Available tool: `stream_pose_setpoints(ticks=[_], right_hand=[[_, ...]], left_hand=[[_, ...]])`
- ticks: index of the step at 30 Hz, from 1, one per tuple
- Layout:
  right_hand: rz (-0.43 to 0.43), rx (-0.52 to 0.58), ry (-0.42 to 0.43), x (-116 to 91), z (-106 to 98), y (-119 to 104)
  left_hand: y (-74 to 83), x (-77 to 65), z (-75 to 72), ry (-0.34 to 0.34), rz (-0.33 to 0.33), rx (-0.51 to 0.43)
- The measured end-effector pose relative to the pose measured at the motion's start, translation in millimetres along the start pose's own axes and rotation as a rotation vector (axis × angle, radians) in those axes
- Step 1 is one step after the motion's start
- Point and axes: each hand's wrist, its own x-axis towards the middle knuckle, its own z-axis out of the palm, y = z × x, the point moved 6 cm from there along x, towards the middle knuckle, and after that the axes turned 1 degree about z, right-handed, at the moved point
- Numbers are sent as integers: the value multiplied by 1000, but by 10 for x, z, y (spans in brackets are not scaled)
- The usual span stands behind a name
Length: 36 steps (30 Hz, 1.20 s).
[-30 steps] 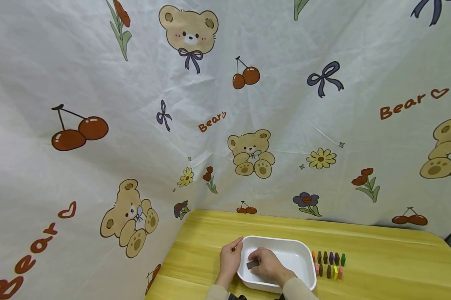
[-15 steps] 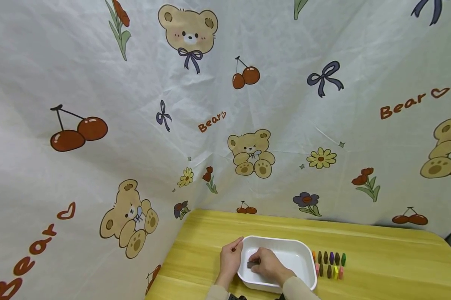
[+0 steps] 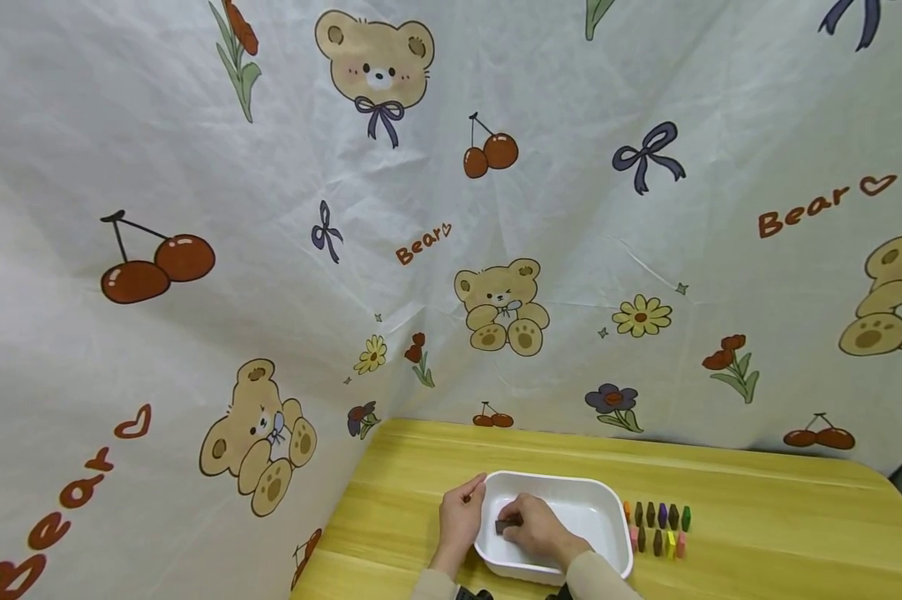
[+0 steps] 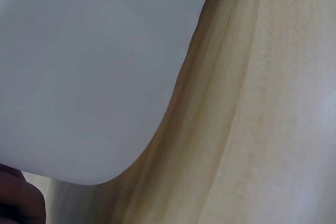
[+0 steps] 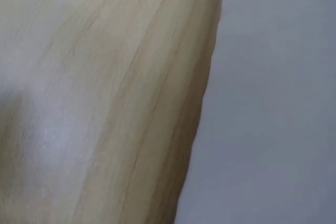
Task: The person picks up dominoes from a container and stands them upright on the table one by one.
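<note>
A white rectangular tray [image 3: 586, 518] stands on the wooden table. At its left side my left hand [image 3: 460, 517] grips the rim, fingers toward the far left corner; in the left wrist view some curled fingers [image 4: 21, 198] show beside the tray wall. My right hand [image 3: 537, 527] reaches inside the tray and pinches a small dark brown block [image 3: 503, 527] near the left wall. Part of that block is hidden by the fingers. The right wrist view holds only the tray's outer wall [image 5: 268, 103] and table.
Right of the tray, two rows of small coloured blocks [image 3: 663, 515] stand upright: orange, brown, purple, green, pink and yellow. The wooden table [image 3: 781, 517] runs back to a hanging cloth [image 3: 563, 225] printed with bears, which also closes off the left.
The dark brown block has shifted very slightly within the right hand's grip, its left end a touch farther from me. The left hand and the tray stay in place.
</note>
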Motion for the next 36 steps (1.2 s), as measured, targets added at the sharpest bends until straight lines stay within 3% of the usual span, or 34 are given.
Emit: stream_pose_setpoints(ticks=[18, 27, 36], right_hand=[[18, 67, 22, -19, -152, -28], [26, 25, 35, -82, -207, 51], [-50, 10, 29, -157, -311, -8]], left_hand=[[59, 5, -13, -10, 2, 11], [39, 6, -9, -12, -15, 20], [-1, -5, 13, -14, -16, 14]])
